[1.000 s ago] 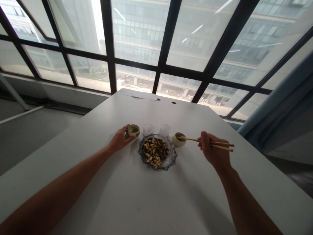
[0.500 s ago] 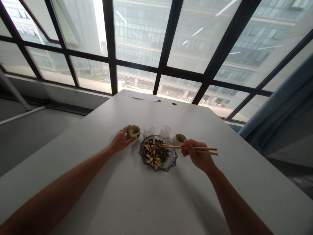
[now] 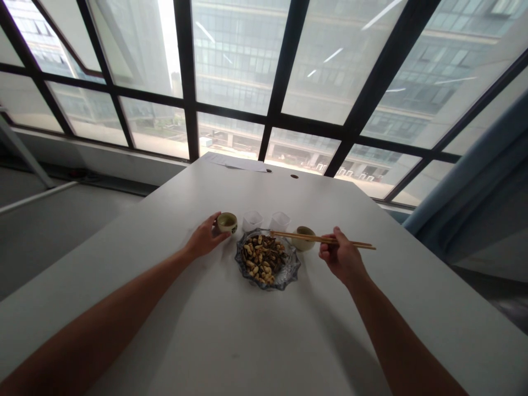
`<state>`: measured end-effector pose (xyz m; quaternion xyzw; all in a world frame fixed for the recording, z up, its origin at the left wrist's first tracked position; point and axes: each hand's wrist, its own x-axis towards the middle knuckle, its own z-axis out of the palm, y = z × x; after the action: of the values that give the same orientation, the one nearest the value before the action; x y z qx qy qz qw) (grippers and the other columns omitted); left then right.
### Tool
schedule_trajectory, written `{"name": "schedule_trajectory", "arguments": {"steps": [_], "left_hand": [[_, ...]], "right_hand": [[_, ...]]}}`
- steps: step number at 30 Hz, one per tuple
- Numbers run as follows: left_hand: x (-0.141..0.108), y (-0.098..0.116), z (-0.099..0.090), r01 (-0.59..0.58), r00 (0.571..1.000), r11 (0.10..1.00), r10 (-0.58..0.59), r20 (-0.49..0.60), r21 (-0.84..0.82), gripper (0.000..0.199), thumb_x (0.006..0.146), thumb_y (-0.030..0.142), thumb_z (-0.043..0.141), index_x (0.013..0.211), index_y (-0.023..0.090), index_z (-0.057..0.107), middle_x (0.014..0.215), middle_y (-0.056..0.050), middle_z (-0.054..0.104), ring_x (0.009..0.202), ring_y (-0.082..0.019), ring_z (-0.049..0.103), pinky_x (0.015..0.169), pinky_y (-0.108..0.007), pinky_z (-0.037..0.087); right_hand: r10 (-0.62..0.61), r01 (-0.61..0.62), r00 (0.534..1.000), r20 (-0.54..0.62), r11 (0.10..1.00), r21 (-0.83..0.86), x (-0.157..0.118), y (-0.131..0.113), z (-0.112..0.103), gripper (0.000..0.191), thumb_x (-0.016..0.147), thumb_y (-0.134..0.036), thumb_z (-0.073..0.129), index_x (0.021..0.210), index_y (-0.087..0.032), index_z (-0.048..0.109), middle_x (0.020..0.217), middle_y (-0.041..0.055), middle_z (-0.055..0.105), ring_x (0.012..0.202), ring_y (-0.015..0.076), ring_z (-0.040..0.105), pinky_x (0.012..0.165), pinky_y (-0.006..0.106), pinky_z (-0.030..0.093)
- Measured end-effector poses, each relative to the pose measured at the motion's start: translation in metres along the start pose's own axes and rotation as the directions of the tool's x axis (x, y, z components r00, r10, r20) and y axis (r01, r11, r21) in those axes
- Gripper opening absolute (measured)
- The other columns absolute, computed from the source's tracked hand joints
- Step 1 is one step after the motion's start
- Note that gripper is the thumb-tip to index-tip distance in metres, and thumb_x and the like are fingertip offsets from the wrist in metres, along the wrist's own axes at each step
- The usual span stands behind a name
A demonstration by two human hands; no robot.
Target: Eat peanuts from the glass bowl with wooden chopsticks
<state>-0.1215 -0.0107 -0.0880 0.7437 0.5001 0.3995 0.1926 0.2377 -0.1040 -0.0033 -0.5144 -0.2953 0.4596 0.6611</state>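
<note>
My left hand is closed around the left side of a small green cup on the table. A pair of wooden chopsticks is in my right hand, held nearly level. Their tips are over the far rim of a scalloped glass bowl; whether they pinch anything is too small to tell. Peanuts and darker brown pieces lie in the bowl. Beneath the chopsticks, right of the bowl, stands a second green cup.
Two clear plastic cups, a left one and a right one, stand behind the bowl. White paper lies at the far edge of the white table. Windows rise beyond; a blue curtain hangs at right.
My right hand has moved slightly right, and the chopstick tips have risen from the bowl's contents to above its far rim. My left hand remains at the green cup.
</note>
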Motion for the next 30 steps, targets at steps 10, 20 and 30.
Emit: {"name": "schedule_trajectory", "arguments": {"steps": [10, 20, 30], "left_hand": [[0.002, 0.0, 0.003, 0.04, 0.999, 0.998, -0.039, -0.03, 0.041, 0.089, 0.072, 0.06, 0.07, 0.143, 0.013, 0.044, 0.134, -0.02, 0.062, 0.122, -0.034, 0.061, 0.105, -0.048, 0.047], [-0.001, 0.009, 0.002, -0.161, 0.974, 0.986, 0.151, -0.171, -0.047, 0.061, 0.067, 0.031, 0.076, 0.122, 0.02, 0.053, 0.126, -0.011, 0.062, 0.115, -0.026, 0.062, 0.102, -0.043, 0.051], [-0.001, 0.005, 0.004, -0.014, 0.984, 0.997, 0.001, -0.178, -0.071, 0.076, 0.065, 0.045, 0.079, 0.131, 0.018, 0.052, 0.124, -0.013, 0.066, 0.1, -0.026, 0.069, 0.09, -0.042, 0.057]], "right_hand": [[0.076, -0.08, 0.995, 0.064, 0.996, 0.047, 0.008, 0.005, -0.008, 0.041, 0.092, -0.047, 0.061, 0.063, -0.018, 0.057, 0.046, -0.0009, 0.053, 0.034, 0.0086, 0.047, 0.033, 0.019, 0.043], [-0.443, 0.448, 0.893, 0.083, 0.891, -0.068, -0.014, 0.0, 0.001, 0.056, 0.075, -0.071, 0.069, 0.063, -0.017, 0.067, 0.044, 0.0032, 0.06, 0.037, 0.0146, 0.056, 0.035, 0.026, 0.045], [-0.156, 0.164, 0.985, -0.072, 0.98, 0.115, 0.011, 0.01, -0.007, 0.044, 0.081, -0.054, 0.07, 0.062, -0.018, 0.056, 0.048, -0.0001, 0.057, 0.039, 0.01, 0.053, 0.032, 0.019, 0.04]]}}
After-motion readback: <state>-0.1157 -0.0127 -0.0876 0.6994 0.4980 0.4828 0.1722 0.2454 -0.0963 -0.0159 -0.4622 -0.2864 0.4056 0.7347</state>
